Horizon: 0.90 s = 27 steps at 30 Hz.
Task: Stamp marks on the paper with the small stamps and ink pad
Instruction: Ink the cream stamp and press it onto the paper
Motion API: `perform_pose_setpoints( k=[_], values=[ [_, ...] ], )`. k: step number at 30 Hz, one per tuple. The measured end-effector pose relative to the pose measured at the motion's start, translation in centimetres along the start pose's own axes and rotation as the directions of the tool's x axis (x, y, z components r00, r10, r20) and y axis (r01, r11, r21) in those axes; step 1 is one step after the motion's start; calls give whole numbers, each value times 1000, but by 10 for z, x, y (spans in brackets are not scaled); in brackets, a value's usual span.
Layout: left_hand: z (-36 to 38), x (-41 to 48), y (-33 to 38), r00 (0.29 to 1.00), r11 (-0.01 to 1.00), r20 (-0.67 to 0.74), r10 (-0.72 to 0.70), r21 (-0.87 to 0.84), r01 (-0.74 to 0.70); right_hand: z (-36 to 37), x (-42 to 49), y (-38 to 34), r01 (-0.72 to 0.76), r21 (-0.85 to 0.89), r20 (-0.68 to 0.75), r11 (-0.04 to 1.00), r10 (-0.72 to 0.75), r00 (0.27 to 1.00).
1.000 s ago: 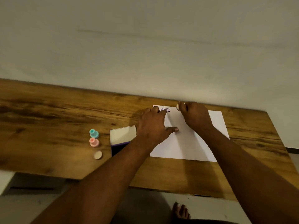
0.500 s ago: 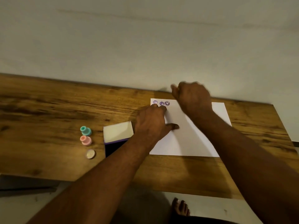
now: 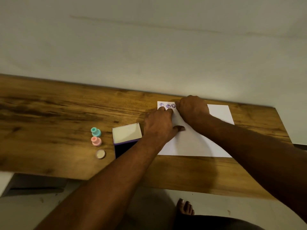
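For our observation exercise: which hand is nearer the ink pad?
Left. The left hand presses the paper just beside the ink pad; the right hand is farther off, near the stamped marks.

Wooden table (image 3: 49, 113) against plain pale wall (image 3: 149, 47), dim light.

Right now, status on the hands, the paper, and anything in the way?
Left hand flat, pressing the paper. Right hand curled beside the marks, contents hidden. Three purple marks printed. Nothing else on the sheet.
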<state>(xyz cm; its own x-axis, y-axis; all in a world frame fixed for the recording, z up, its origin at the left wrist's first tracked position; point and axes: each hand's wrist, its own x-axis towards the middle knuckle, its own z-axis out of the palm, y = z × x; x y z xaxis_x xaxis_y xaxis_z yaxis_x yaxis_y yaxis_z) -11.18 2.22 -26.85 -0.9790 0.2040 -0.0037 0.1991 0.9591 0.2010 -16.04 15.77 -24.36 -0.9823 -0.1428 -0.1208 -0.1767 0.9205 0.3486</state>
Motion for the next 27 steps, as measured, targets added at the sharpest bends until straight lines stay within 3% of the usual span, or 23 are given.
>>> perform_pose_setpoints(
  k=[4,5,6,7,8,9,10,11,12,15,20,27],
  values=[
    [-3,-4,3,1000,1000,18,0,15,0,1,2,8,32,131,-42,991,-26,999],
    [-3,-4,3,1000,1000,16,1,20,-1,0,4,13,29,228,-38,973,-21,999],
    [-3,-3,3,1000,1000,17,0,19,0,-1,3,18,-38,434,-50,900,66,997],
    [-4,-2,3,1000,1000,20,0,18,0,-1,1,25,-154,694,-34,704,246,969],
    [-4,-2,3,1000,1000,26,-1,19,1,-2,-6,31,-233,903,52,360,448,893],
    [-5,-2,4,1000,1000,31,-1,25,0,-2,-12,36,-224,975,184,0,570,800],
    [-5,-2,4,999,1000,35,1,31,-2,1,-19,39,-186,902,393,-390,563,727],
    [-6,-2,3,999,999,39,3,33,-5,3,-28,39,-111,746,533,-657,488,691],
    [-6,-2,3,999,999,39,5,34,-6,6,-36,38,-64,640,591,-766,438,678],
    [-6,-2,4,1000,999,23,3,38,-4,14,-54,29,-22,558,609,-830,391,690],
    [-3,0,5,1000,999,28,2,46,-3,24,-64,24,-72,589,613,-805,387,689],
    [-5,0,8,1000,998,1,1,63,-1,22,-67,11,-128,837,399,-532,435,807]
  ],
)
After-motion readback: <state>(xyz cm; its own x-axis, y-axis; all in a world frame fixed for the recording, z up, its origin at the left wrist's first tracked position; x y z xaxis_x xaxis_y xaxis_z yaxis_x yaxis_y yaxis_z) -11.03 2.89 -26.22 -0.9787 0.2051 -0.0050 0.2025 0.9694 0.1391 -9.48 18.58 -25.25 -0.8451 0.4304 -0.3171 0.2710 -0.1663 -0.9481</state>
